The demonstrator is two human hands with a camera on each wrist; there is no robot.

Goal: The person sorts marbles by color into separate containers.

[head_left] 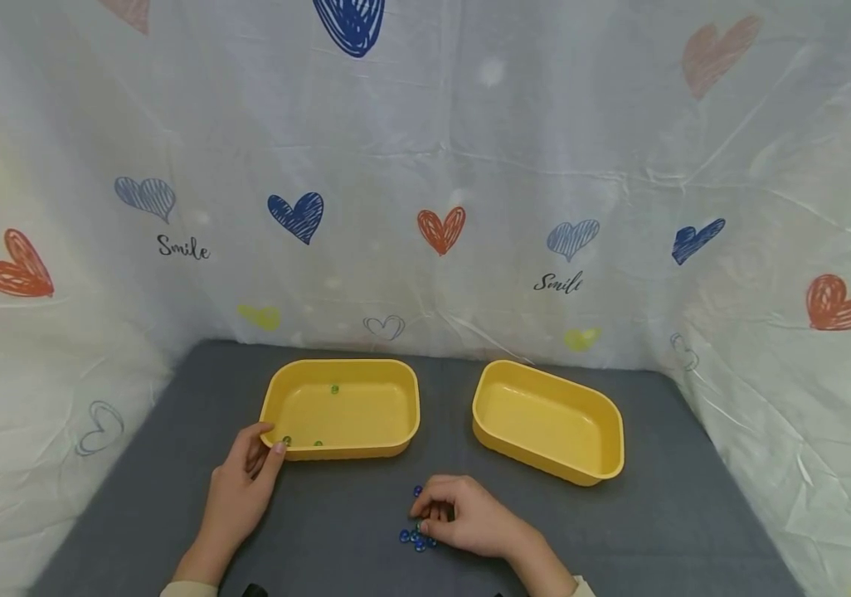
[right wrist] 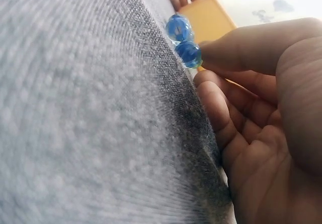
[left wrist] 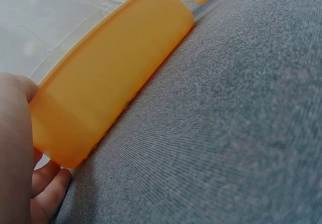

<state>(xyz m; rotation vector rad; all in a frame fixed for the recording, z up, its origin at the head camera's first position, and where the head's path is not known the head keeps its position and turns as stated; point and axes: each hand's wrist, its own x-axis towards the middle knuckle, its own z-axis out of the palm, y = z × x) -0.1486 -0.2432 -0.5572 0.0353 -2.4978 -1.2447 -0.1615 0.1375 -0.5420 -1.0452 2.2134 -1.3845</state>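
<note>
My left hand (head_left: 240,487) grips the near left corner of a shallow yellow tray (head_left: 339,453), thumb on its near side. In the left wrist view the yellow tray (left wrist: 108,68) shows its long outer wall. Green marbles (head_left: 334,389) lie scattered inside it. My right hand (head_left: 474,516) is bent over a small cluster of blue marbles (head_left: 420,546) on the grey cloth. A greenish marble (head_left: 420,527) is by its thumb tip. Beside the thumb in the right wrist view are blue marbles (right wrist: 178,28); whether the fingers pinch one is hidden.
A second yellow tray (head_left: 597,478), turned at an angle, stands to the right with no marbles visible in it. One blue marble (head_left: 418,491) lies apart, beyond the cluster. Behind the grey-covered table (head_left: 664,531) hangs a white curtain (head_left: 410,108) printed with hearts.
</note>
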